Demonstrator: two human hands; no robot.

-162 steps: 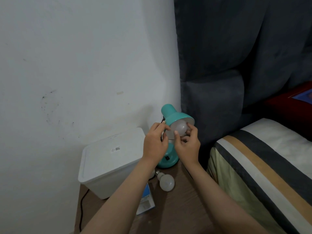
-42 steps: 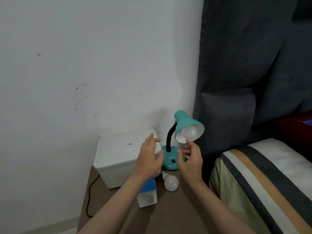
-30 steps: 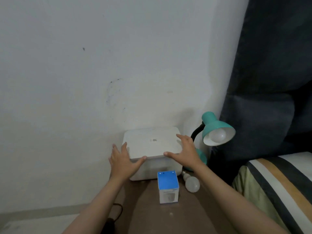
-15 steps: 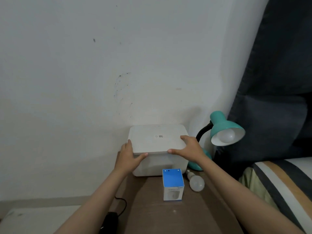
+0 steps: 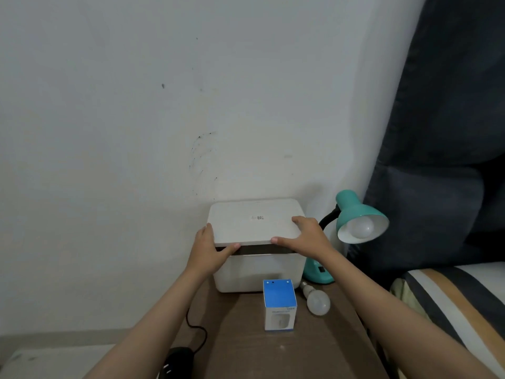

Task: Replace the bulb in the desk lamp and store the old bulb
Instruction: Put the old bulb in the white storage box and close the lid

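A pale wall (image 5: 136,132) fills most of what I see, marked with a few dark specks and a faint smudged scribble near its middle. To the right a dark blue-grey padded headboard (image 5: 442,160) rises beside it, and below that lies a bed (image 5: 464,302) covered in white, black, tan and pale green stripes. A brown wooden worktop (image 5: 246,351) stands against the wall, with a thin black cord (image 5: 195,328) trailing down its left edge to a dark plug (image 5: 177,362) near the floor.

dim, soft light; warped edges
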